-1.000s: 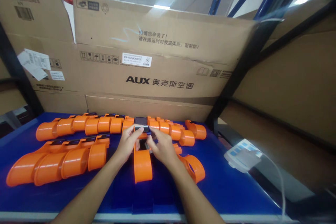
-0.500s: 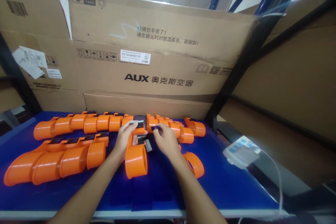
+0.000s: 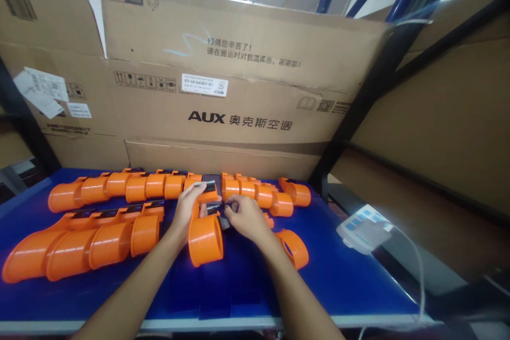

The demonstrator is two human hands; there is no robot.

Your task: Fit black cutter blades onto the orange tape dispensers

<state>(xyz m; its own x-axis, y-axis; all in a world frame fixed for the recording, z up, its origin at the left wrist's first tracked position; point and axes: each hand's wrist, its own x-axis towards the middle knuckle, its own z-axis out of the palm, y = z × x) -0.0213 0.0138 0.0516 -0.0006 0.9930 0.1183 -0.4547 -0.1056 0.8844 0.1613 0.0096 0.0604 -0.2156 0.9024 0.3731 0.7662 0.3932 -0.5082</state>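
My left hand (image 3: pixel 187 210) is wrapped round an orange tape dispenser (image 3: pixel 205 241), its wide ring hanging toward me and a dark strip at its top. Beside it, my right hand (image 3: pixel 245 217) has its fingers curled in a pinch at the dispenser's right side, by a grey flap. What those fingers pinch is hidden behind them. Behind my hands stands a small dark box (image 3: pixel 212 178), partly covered. Another orange tape dispenser (image 3: pixel 295 249) lies to the right of my right forearm.
Several orange dispensers (image 3: pixel 109 244) stand in a row on the left of the blue table (image 3: pixel 338 287); a longer row (image 3: pixel 135 187) runs behind. A cardboard sheet (image 3: pixel 239 85) walls off the back. At the right lies a white and blue device (image 3: pixel 364 228) with a cable.
My right hand has moved left, against the dispenser, and the small dark blue piece seen in its fingers is now out of sight. My left hand keeps its hold.
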